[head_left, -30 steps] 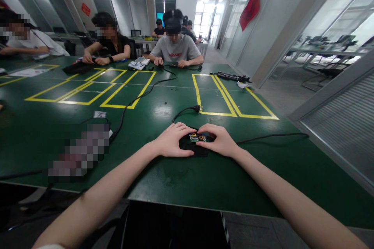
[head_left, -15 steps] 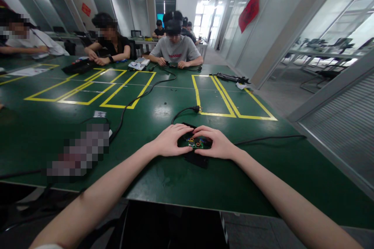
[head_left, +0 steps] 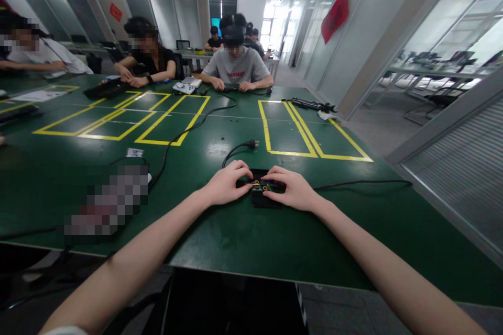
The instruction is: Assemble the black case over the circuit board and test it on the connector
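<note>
A small black device (head_left: pixel 262 196) with an exposed green circuit board lies on the green table (head_left: pixel 243 230) right in front of me. My left hand (head_left: pixel 227 184) grips its left side with curled fingers. My right hand (head_left: pixel 291 189) grips its right side, fingertips on the board. A black cable with a plug (head_left: pixel 251 143) curls away from the device toward the far side.
Yellow tape rectangles (head_left: pixel 310 138) mark the table. A second black cable (head_left: pixel 184 128) runs across it, another cable (head_left: pixel 365 184) trails right. A pixelated object (head_left: pixel 108 201) lies at left. Three people sit opposite with devices; a black tool (head_left: pixel 310 103) lies far right.
The device has turned between my hands and lies flatter now. The plug end of its cable has shifted left and nearer to me.
</note>
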Demonstrator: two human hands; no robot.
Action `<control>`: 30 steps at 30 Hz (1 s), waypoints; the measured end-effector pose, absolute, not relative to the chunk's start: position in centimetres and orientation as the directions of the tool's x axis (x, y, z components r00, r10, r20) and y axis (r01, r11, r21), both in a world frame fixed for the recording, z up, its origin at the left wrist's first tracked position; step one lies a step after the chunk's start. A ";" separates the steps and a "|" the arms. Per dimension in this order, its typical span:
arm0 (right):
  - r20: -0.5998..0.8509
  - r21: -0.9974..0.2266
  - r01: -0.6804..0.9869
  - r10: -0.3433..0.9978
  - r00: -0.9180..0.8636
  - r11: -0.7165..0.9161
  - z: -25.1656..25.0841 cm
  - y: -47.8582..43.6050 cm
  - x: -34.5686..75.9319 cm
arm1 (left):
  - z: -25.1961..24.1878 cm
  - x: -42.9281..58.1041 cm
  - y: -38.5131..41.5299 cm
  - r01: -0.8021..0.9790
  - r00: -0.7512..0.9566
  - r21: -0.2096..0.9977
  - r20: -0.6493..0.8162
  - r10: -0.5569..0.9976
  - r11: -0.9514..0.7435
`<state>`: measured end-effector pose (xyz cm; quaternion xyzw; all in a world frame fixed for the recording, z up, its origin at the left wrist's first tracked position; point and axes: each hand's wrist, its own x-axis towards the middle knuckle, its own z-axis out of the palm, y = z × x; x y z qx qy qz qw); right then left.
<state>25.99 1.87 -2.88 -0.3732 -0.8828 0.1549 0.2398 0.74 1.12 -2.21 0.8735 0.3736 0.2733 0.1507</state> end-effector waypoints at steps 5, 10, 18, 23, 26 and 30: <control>0.343 -0.463 0.622 0.775 -0.531 0.631 -3.3 1.6 25.2 | -2.4 0.7 1.5 0.628 0.529 0.457 0.342 0.777 -0.629; 0.402 -0.484 0.607 0.777 -0.485 0.630 -3.3 1.8 25.2 | -2.3 0.7 2.0 0.694 0.491 0.437 0.292 0.820 -0.572; 0.423 -0.485 0.624 0.789 -0.446 0.613 -2.2 2.2 26.9 | -1.5 0.4 1.7 0.620 0.471 0.504 0.374 0.799 -0.602; 0.371 -0.524 0.496 0.710 -0.599 0.692 -1.4 1.2 27.7 | -1.1 0.2 0.9 0.437 0.596 0.650 0.309 0.741 -0.622; 0.320 -0.538 0.485 0.699 -0.640 0.690 -1.6 1.2 27.7 | -1.4 0.2 0.7 0.421 0.649 0.669 0.250 0.719 -0.613; 0.350 -0.515 0.561 0.756 -0.553 0.648 -2.3 1.7 27.3 | -1.6 0.3 1.0 0.541 0.597 0.612 0.204 0.776 -0.577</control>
